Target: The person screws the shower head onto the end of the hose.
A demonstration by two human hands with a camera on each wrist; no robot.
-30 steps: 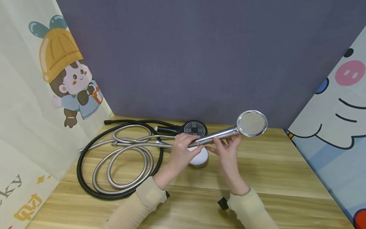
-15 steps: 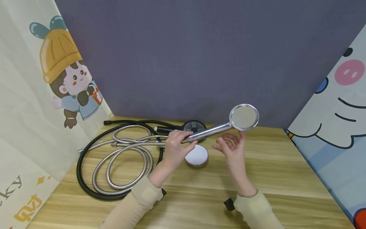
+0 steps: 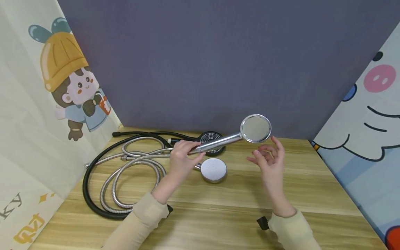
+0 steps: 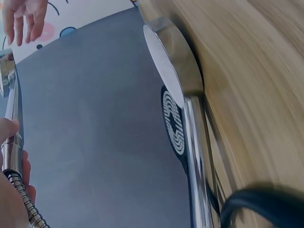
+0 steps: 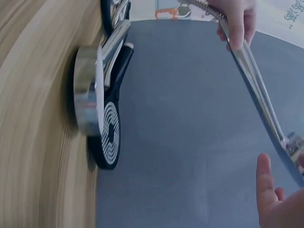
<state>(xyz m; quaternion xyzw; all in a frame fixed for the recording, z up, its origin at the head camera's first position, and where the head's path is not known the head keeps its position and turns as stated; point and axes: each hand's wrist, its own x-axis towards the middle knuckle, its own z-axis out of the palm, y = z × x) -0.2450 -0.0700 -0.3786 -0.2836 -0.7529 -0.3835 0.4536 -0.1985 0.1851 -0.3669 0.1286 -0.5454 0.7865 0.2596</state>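
My left hand (image 3: 181,163) grips a chrome shower head (image 3: 220,141) where its handle meets a metal shower hose (image 3: 153,157). The left wrist view shows thumb and fingers around the ribbed collar (image 4: 13,154) there. Held off the table, the shower head tilts up to the right, its round face toward me. My right hand (image 3: 272,165) is beside that round end with loosely bent fingers, the index fingertip close under the rim. Below lie a second chrome shower head (image 3: 214,170) with a white face and a black shower head (image 3: 210,136).
A black hose (image 3: 85,187) loops widely on the left of the wooden table (image 3: 243,225), around coiled metal hose. Behind the table rises a dark grey panel (image 3: 200,69). Printed cartoon sheets (image 3: 375,114) stand at both sides.
My left hand has moved left with the shower head and attached hose. The right hand has let go of the handle and moved right, uncovering the white-faced shower head.
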